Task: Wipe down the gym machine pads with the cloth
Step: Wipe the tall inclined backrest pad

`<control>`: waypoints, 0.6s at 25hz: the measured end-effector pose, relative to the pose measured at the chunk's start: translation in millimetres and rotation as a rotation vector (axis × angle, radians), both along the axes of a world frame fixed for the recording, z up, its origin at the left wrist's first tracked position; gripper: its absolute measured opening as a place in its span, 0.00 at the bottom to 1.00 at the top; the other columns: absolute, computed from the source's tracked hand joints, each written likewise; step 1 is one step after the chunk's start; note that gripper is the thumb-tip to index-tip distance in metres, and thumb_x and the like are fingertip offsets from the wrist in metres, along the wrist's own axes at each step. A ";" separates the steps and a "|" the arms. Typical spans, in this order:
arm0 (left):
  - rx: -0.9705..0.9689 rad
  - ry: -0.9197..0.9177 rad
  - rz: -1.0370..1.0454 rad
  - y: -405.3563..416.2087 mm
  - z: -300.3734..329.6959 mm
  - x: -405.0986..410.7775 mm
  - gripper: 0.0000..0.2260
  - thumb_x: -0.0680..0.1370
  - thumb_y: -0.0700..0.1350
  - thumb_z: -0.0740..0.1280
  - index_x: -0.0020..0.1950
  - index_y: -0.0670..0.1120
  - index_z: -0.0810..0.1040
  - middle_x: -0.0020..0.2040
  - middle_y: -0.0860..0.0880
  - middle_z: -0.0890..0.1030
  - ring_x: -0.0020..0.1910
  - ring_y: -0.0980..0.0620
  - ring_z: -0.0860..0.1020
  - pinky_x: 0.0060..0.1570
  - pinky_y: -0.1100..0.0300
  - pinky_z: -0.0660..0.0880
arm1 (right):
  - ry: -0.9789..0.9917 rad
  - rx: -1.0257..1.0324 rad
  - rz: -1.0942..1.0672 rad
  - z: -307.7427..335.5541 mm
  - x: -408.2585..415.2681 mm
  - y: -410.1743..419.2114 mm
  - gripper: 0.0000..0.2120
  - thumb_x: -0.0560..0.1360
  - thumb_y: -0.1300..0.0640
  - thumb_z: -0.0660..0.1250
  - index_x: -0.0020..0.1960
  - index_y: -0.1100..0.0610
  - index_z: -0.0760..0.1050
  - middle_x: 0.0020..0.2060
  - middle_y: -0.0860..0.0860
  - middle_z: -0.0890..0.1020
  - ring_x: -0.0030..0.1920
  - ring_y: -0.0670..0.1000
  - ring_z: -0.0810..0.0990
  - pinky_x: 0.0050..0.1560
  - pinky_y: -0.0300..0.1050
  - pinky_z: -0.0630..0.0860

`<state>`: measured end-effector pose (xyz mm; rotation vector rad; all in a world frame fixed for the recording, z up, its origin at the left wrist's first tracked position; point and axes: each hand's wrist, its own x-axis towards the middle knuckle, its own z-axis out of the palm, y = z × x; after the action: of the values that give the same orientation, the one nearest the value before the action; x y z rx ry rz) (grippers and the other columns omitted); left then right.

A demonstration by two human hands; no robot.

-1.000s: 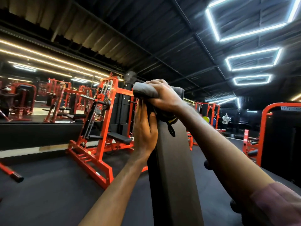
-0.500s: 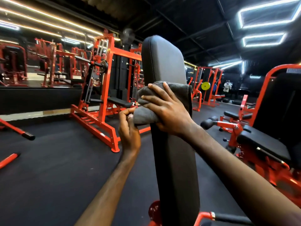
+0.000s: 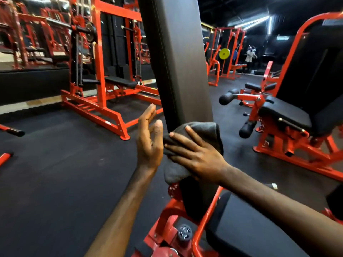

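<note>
- Cloth first: your dark grey folded cloth (image 3: 196, 145) is sitting low on the tall black upright back pad (image 3: 178, 62), draped across its front and hanging off the left edge.
- Your right hand (image 3: 196, 158) is flat on top of that cloth, fingers spread and straight, pressing it onto the pad. Not curled round it at all.
- Your left hand (image 3: 150, 140) is just beside the pad's left edge, fingers relaxed and mostly straight, palm turned toward the pad, holding nothing. Can't tell if it's brushing the cloth or just off it.
- Under the back pad you've got the red steel machine frame (image 3: 167, 219) with a round black adjustment knob (image 3: 183, 232), and the black seat pad (image 3: 246, 225) off to the lower right.
- Right side: another red machine with a black seat (image 3: 285, 112) and black foam rollers (image 3: 227, 98).
- Left and behind: a big red rack with a black bench (image 3: 120, 81) on the black rubber floor (image 3: 55, 173), plus a yellow weight plate (image 3: 224, 53) way in the back.
</note>
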<state>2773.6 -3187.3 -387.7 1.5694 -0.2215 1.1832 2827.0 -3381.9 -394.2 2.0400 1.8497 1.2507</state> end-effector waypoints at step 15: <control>0.519 0.019 0.272 -71.3 -63.9 18.5 0.35 0.83 0.43 0.70 0.81 0.29 0.56 0.83 0.29 0.54 0.84 0.30 0.51 0.78 0.31 0.60 | 0.155 -0.376 -0.107 -226.4 -47.6 -109.4 0.13 0.88 0.56 0.60 0.70 0.52 0.77 0.77 0.52 0.73 0.84 0.56 0.58 0.82 0.63 0.57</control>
<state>2792.1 -3258.6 -451.5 2.1134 -0.3292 1.3919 2779.4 -3491.2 -620.6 2.0359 1.8394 0.6710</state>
